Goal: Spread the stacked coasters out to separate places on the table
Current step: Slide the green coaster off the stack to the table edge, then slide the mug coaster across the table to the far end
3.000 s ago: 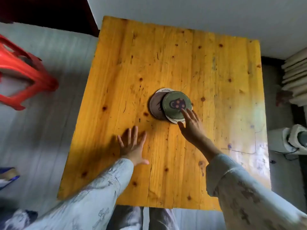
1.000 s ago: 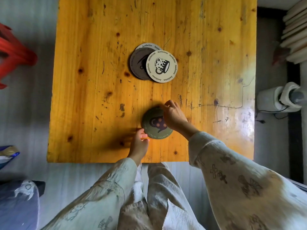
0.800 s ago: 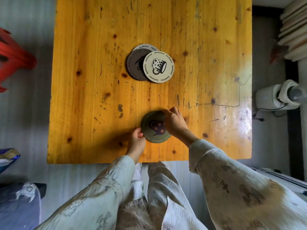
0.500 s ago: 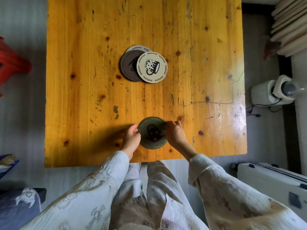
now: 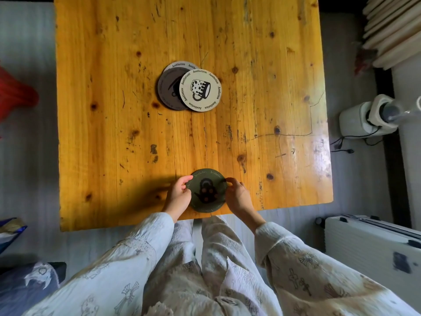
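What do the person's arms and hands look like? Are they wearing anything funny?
Both hands, the left hand and the right hand, are bare: no gloves, and no rings or watch show. The arms are covered by long, loose, pale bluish-white crinkly fabric sleeves, the left sleeve and the right sleeve, printed with small dark drawings, some like little crosses.

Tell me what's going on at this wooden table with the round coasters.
A person holds a dark green round coaster with a teapot design by its edges, left hand and right hand on either side, near the front edge of the yellow wooden table. Mid-table, a cream round coaster with a mug design overlaps a dark grey coaster atop another pale one, not yet separated.
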